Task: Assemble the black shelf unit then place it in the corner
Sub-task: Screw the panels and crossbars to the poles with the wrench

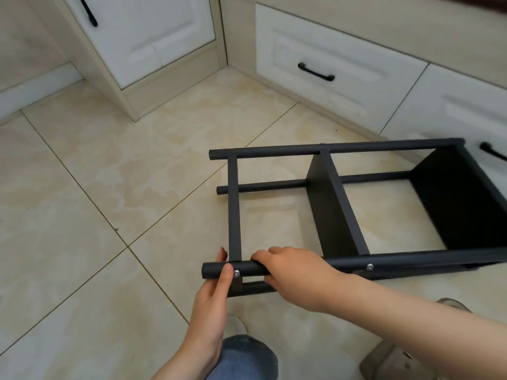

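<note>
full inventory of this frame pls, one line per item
black shelf unit with round poles and flat panels: one, black, lying on its side, right of centre
silver screw heads: two, silver, on its near pole
white cabinet fronts: several, white, back and right
black bar handles: three, black, on those fronts
beige tile floor: one, beige, under everything
pale shoes: at least two, greyish, bottom edge
blue denim leg: one, blue, bottom centre
left hand: one, holds the near pole's left end
right hand: one, fingers curled over the near pole

A home room: cream floor tiles, white cabinets and drawers (black handles).
</note>
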Motion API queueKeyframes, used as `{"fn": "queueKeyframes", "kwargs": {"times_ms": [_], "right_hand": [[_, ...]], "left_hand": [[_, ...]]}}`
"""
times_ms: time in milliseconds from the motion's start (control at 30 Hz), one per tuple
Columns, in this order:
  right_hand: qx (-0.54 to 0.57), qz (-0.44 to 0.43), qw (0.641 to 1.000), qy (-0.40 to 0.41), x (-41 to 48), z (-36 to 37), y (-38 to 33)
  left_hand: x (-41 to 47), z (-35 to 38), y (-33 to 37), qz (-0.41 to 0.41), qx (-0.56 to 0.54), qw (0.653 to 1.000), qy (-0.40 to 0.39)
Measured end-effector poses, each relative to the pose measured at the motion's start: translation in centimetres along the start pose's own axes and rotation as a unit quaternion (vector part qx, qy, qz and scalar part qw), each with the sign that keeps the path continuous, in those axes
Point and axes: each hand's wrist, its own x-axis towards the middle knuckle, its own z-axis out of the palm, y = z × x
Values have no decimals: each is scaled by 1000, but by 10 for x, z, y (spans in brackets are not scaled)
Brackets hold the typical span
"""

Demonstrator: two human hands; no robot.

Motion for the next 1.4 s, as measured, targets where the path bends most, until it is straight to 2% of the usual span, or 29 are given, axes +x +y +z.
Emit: {"fn": "queueKeyframes", "kwargs": {"times_ms": [167, 367, 667, 900, 1033, 1233, 1400], "right_hand": [[-37, 36, 998, 32, -21, -38, 5], [-49, 77, 992, 89, -50, -89, 4], [13, 102, 969, 223, -91, -172, -21], [151, 100, 935, 306, -119, -218, -32], [222, 88, 909, 342, -131, -224, -40], [335, 71, 867, 362, -147, -217, -53], [362, 50, 857, 362, -155, -207, -62]], "left_hand": [[-2, 4, 39, 44, 20, 999, 3], [-14, 19, 109, 126, 44, 991, -31], [-51, 53, 239, 236, 137, 961, -44], [-94, 84, 320, 317, 220, 919, -74], [-119, 94, 341, 369, 256, 891, -69], [-150, 102, 337, 477, 230, 848, 14], [-161, 105, 313, 514, 231, 826, 32]]}}
